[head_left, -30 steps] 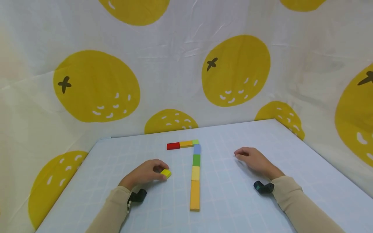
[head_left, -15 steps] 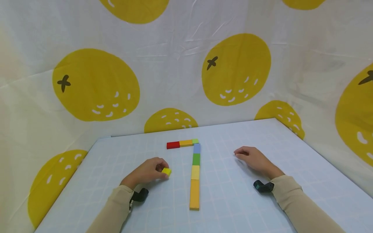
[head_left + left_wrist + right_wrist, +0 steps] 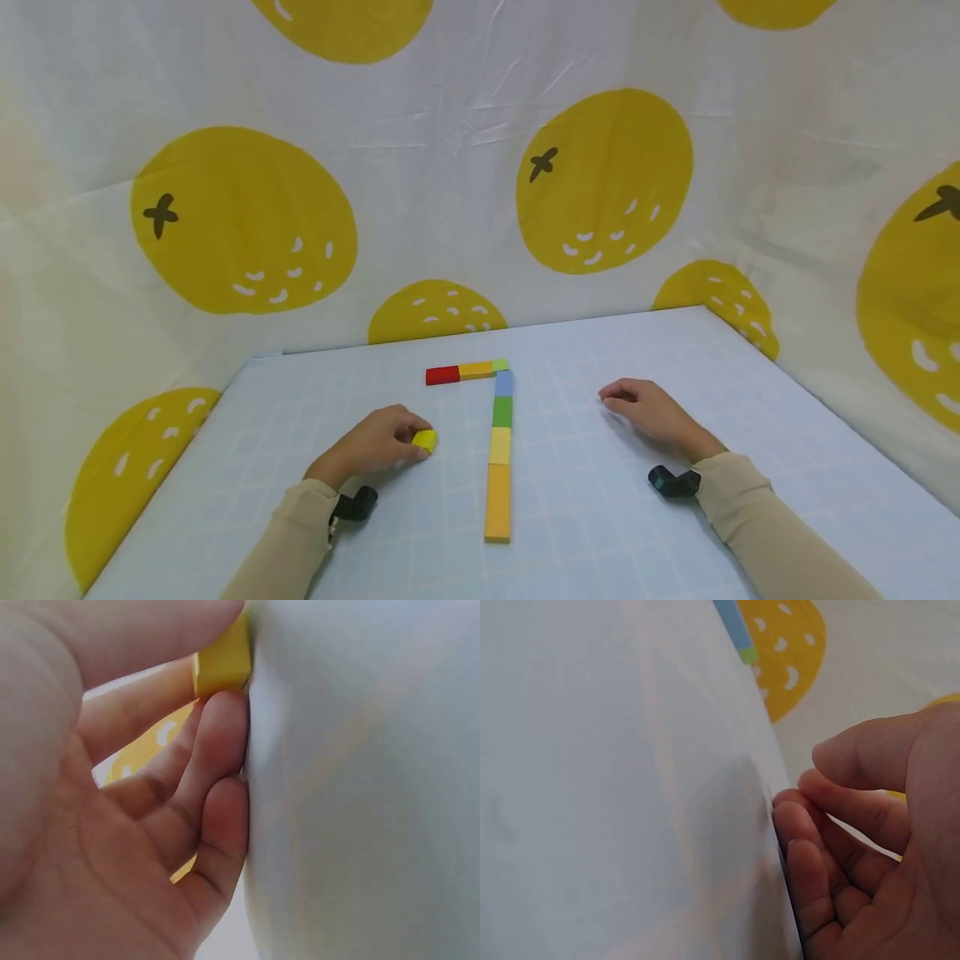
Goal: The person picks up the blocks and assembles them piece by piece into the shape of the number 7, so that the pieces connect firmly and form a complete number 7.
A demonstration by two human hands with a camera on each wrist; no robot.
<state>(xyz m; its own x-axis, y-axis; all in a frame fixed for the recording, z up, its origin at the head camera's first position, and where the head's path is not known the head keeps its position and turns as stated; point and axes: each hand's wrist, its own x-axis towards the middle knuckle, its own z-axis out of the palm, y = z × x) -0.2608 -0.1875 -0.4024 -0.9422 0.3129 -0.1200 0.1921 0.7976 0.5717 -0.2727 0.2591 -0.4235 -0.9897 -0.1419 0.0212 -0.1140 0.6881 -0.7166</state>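
My left hand (image 3: 372,446) pinches a small yellow block (image 3: 424,441) between thumb and fingers, at or just above the tabletop. In the left wrist view the yellow block (image 3: 223,663) sits between the thumb and a fingertip, while the other fingers curl against the table. To its right runs a column of blocks: light blue (image 3: 504,383), green (image 3: 502,412), pale yellow (image 3: 500,445) and a longer orange one (image 3: 498,502). Farther right, my right hand (image 3: 654,414) rests on the table with loosely curled fingers, holding nothing.
At the column's far end, a row extends leftward: a light green block (image 3: 500,365), an orange block (image 3: 476,370) and a red block (image 3: 442,376). The pale gridded table (image 3: 592,517) meets a fruit-printed curtain (image 3: 442,183) behind.
The yellow block has turned and tilted slightly in my left fingers. My right hand and the lined-up blocks stay put; the head view shifts a little.
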